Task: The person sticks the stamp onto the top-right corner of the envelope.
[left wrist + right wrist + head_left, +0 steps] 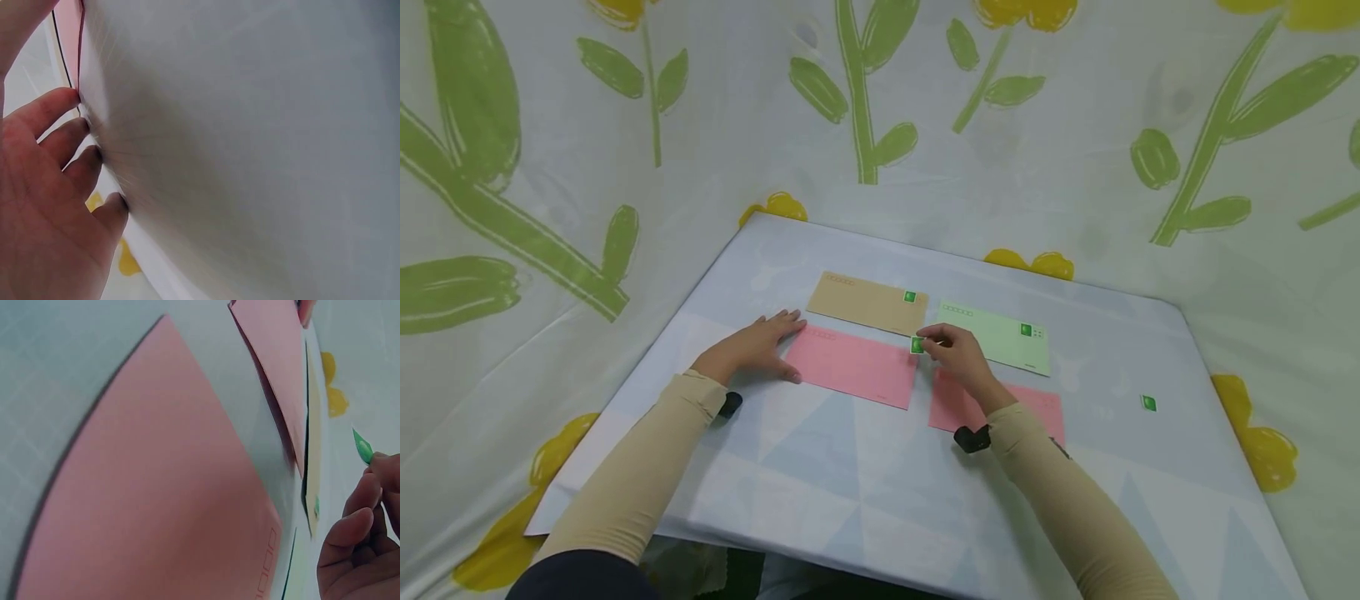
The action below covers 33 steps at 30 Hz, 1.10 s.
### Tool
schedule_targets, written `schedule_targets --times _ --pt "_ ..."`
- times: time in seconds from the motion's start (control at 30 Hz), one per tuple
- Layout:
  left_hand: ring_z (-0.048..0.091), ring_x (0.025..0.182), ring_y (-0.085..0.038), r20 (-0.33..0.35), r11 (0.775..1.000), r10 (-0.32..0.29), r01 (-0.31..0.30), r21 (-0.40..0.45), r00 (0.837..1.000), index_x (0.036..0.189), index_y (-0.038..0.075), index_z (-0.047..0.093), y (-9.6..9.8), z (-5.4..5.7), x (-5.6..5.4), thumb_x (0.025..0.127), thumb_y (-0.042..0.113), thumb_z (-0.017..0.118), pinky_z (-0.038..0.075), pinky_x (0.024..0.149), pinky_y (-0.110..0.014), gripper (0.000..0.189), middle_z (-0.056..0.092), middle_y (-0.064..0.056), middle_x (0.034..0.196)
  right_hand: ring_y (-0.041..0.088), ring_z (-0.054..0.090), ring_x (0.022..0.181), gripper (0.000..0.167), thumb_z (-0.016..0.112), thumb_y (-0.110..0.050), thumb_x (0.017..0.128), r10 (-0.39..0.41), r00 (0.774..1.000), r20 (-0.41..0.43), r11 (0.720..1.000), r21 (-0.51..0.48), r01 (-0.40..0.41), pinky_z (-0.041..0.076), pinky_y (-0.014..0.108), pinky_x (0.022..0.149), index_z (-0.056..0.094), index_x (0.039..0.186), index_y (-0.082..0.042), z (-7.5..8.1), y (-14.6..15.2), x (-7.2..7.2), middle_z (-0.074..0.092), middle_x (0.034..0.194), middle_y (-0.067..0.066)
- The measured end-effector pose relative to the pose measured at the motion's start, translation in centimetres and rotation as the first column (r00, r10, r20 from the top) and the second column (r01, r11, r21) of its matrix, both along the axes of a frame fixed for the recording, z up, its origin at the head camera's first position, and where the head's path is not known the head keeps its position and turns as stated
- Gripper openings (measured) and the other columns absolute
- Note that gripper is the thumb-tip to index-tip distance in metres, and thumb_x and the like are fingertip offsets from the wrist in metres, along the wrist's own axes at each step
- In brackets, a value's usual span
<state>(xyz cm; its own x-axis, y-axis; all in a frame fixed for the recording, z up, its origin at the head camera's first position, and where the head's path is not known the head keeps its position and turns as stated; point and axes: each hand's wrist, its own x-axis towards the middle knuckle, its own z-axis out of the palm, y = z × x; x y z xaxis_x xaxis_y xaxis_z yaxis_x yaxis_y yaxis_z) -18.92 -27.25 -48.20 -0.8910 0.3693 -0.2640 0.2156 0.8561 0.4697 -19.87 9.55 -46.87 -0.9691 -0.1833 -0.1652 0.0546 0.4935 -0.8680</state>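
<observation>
My right hand (958,354) pinches a small green stamp (917,345) between thumb and fingertips, over the upper right corner of the left pink envelope (853,367). In the right wrist view the stamp (362,447) stands out past the fingertips. The left hand (756,346) rests with straight, spread fingers at that envelope's left edge, thumb at its lower left corner. A second pink envelope (1030,404) lies partly hidden under my right hand and wrist.
Behind lie a tan envelope (865,302) and a light green envelope (992,337), each with a green stamp at its upper right. A loose stamp (1148,403) lies on the right of the cloth-covered table (805,517). Flower-patterned fabric (962,192) hangs around it.
</observation>
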Motion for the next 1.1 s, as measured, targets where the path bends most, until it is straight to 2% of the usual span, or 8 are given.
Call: schedule_targets --times 0.33,0.6,1.1 --pt "0.004 0.157 -0.033 0.023 1.0 0.023 -0.023 -0.007 0.999 0.16 0.008 0.032 0.3 0.3 0.2 0.077 0.041 0.089 0.003 0.127 -0.053 0.106 0.017 -0.015 0.169 0.025 0.059 0.094 0.021 0.068 -0.021 0.099 0.0 1.0 0.007 1.0 -0.011 0.0 0.051 0.029 0.075 0.072 0.119 -0.016 -0.8 -0.9 -0.1 0.065 0.108 0.006" --pt "0.006 0.156 -0.035 0.003 1.0 0.002 -0.002 0.003 1.0 0.159 0.006 0.033 0.2 0.0 0.1 0.076 0.042 0.089 0.003 0.127 -0.053 0.107 0.018 -0.017 0.168 0.025 0.057 0.092 0.02 0.069 -0.018 0.097 -0.009 1.0 -0.007 1.0 -0.013 0.009 0.051 0.029 0.073 0.073 0.115 -0.015 -1.3 -1.8 0.0 0.064 0.105 0.006" --pt "0.006 0.156 -0.035 -0.005 1.0 -0.006 0.006 -0.01 1.0 0.159 0.006 0.032 0.1 0.1 0.1 0.077 0.042 0.089 0.004 0.127 -0.053 0.107 0.018 -0.017 0.168 0.021 0.057 0.088 0.017 0.068 -0.016 0.096 -0.026 0.999 -0.035 0.997 0.067 0.028 0.048 0.027 0.068 0.073 0.112 -0.012 -1.9 -3.7 0.4 0.064 0.098 0.005"
